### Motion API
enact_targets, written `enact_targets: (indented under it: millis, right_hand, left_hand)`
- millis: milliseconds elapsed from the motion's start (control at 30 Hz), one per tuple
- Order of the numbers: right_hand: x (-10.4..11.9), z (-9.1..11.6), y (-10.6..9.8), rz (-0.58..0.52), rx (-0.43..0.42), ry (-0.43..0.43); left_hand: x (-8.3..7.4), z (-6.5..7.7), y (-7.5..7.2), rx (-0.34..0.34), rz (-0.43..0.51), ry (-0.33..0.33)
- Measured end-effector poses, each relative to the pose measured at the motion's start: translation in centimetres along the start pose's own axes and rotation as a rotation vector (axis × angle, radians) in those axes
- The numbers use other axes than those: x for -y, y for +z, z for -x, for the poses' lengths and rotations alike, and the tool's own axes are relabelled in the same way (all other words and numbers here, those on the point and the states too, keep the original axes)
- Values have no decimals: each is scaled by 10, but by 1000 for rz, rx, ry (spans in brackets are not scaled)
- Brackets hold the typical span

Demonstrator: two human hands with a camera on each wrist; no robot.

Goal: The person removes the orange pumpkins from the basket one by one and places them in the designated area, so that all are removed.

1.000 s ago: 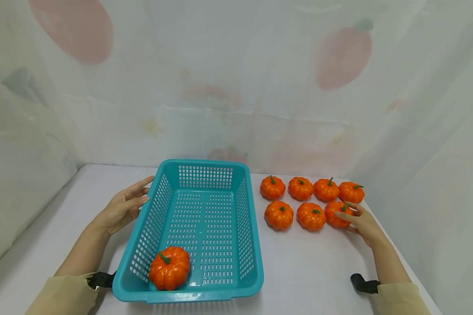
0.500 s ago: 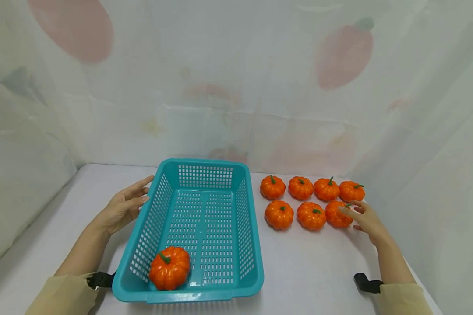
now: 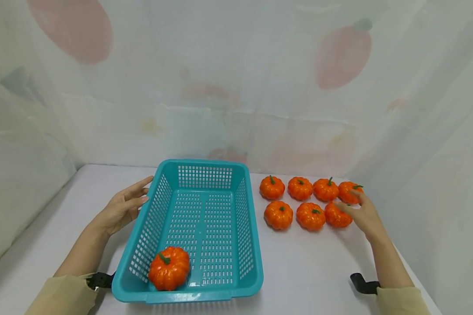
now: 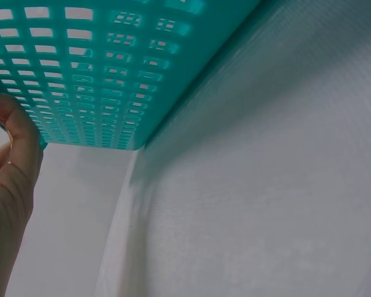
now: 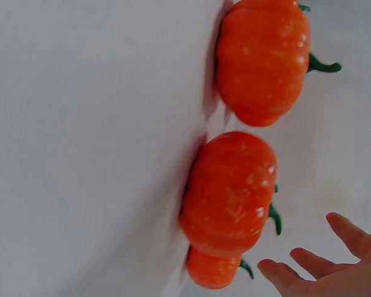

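My left hand [image 3: 120, 210] rests at the left rim of a teal plastic basket [image 3: 256, 262], its fingertips right at the edge; in the left wrist view the thumb side lies against the basket's slotted wall [image 4: 80, 80]. Inside the basket's near left corner sits one orange toy pumpkin [image 3: 169, 268] with a green stem. Over at the right, my right hand [image 3: 364, 214] hovers with spread fingers above the front-row end pumpkin [image 3: 336, 216], overlapping the back-row end pumpkin [image 3: 347, 192]. It holds nothing; the right wrist view shows its fingers [image 5: 352, 238] apart from the pumpkins.
Right of the basket, several more pumpkins [image 3: 279, 215] stand in two rows on the white table [image 3: 299, 271]. A fruit-print curtain [image 3: 236, 87] hangs behind the table and along both sides. Black camera mounts [image 3: 363, 284] sit at the wrists.
My right hand has come away from the front-row end pumpkin, shifting right, then up and back toward the back-row end one. The left hand, basket and pumpkins stay put.
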State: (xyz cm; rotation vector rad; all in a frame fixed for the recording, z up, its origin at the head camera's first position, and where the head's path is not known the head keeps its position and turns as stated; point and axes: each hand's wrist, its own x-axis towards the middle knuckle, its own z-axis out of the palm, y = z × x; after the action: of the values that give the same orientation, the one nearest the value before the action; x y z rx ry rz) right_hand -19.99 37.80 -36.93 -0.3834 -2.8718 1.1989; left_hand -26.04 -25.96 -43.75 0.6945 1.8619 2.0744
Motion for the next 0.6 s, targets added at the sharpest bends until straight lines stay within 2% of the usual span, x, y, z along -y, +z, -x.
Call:
enact_targets:
  millis: [267, 600]
  right_hand:
    - [27, 10, 4, -57, -53, -105]
    - [65, 29, 25, -132, 35, -230]
  left_hand:
    - [-2, 0, 1, 8, 31, 16]
    - [-1, 1, 2, -25, 1, 3]
